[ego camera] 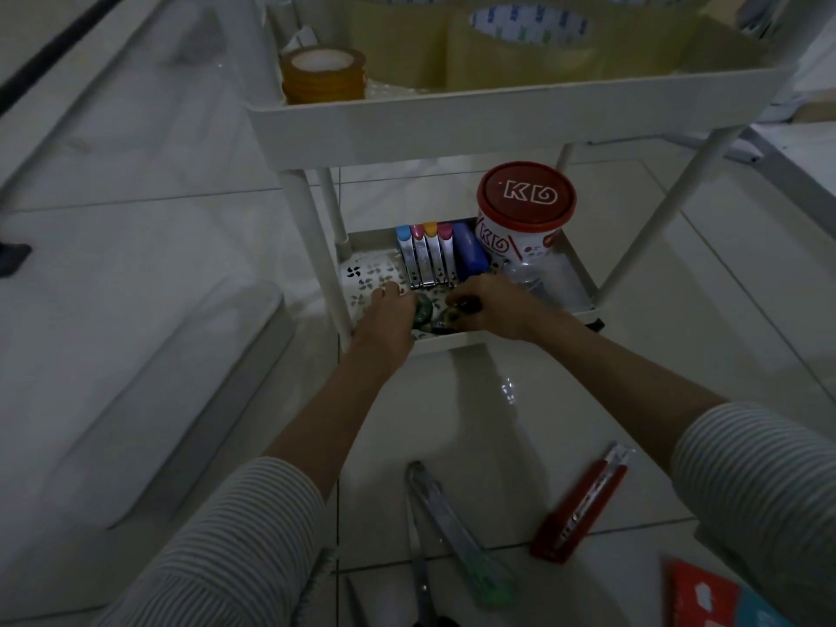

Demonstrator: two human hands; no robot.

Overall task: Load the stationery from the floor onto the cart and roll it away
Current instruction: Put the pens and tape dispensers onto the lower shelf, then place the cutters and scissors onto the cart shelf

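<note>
Both hands are down in the cart's (452, 341) bottom tray. Left hand (389, 310) has its grip curled around a small green roll (423, 310) at the tray's front. Just right of it, another dark roll (445, 321) lies between the hands. Right hand (493, 305) has its grip closed on a dark reddish roll (466, 304). Behind them the staplers (425, 255) stand in a neat row, and the red-lidded tub (524, 210) fills the right corner.

Looks like placing small stuff, so I'd tuck the rolls flat against the front wall, not stacked, so nothing rolls once the cart moves.

Plenty still on the floor: scissors (420, 536), a green-tipped cutter (461, 540), a red cutter (583, 509), and a red booklet (705, 595) far right.
</note>
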